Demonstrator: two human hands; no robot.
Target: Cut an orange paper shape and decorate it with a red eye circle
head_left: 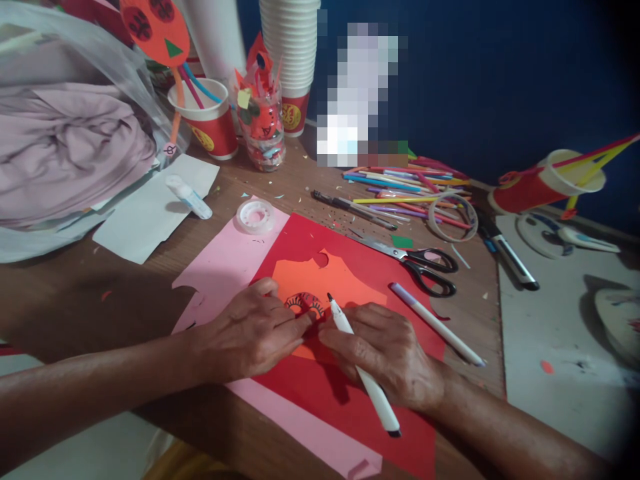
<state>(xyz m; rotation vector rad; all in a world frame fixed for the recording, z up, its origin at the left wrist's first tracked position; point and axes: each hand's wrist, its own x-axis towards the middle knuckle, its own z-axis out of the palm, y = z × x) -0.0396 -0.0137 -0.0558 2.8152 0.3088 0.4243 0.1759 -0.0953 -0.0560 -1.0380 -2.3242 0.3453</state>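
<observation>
A white marker point(371, 393) rests in my right hand point(385, 347), its bare black tip pointing up and away from me. My left hand point(250, 330) is closed at the lower edge of a small red paper cutout point(306, 300) with black lash-like lines drawn on it. The fingertips of both hands meet at this cutout, and they partly hide it. Beneath lie an orange paper sheet point(345, 277) with cut edges, a larger red sheet point(400, 400) and a pink sheet point(310, 427). Right of my right hand is a capped white pen point(435, 323).
Black-handled scissors point(425, 263) lie beyond my right hand, near a black pen point(353, 210) and a pile of coloured sticks point(395, 180). A tape roll point(256, 217) sits on the pink paper. Behind stand a red cup point(213, 133) and stacked cups point(290, 47).
</observation>
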